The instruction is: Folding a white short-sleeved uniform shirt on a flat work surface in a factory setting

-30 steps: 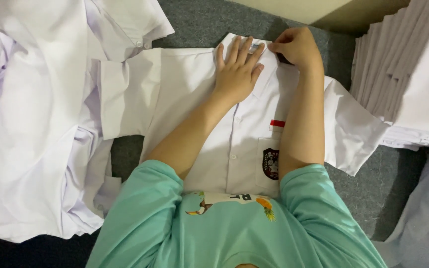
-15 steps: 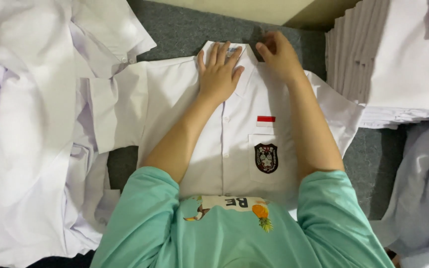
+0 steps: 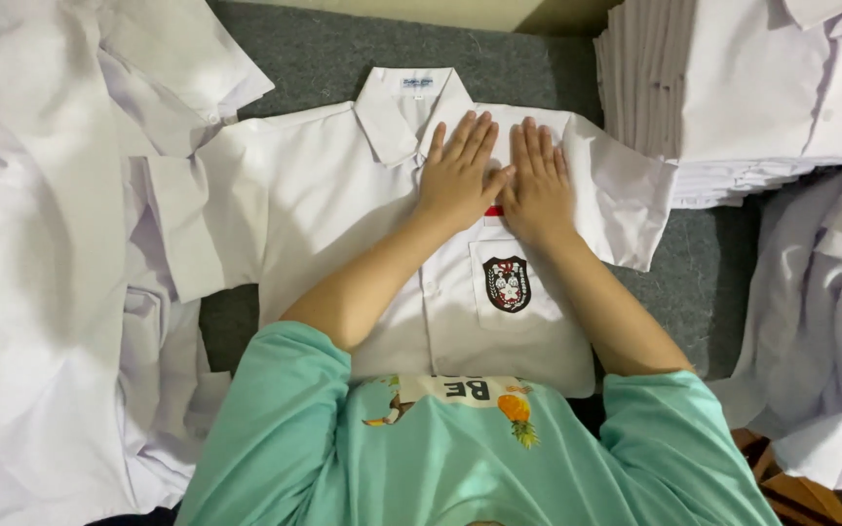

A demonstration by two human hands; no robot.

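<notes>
Flat and open, your left hand (image 3: 460,173) and right hand (image 3: 536,182) pressed the white school shirt (image 3: 314,205) beneath them; grey mat (image 3: 314,58) showed beyond its collar.

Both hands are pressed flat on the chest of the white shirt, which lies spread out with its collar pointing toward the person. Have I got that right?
Not quite. In the head view the collar points away from the person. The rest holds: the left hand and right hand lie flat, side by side, on the chest of the spread white shirt.
</notes>
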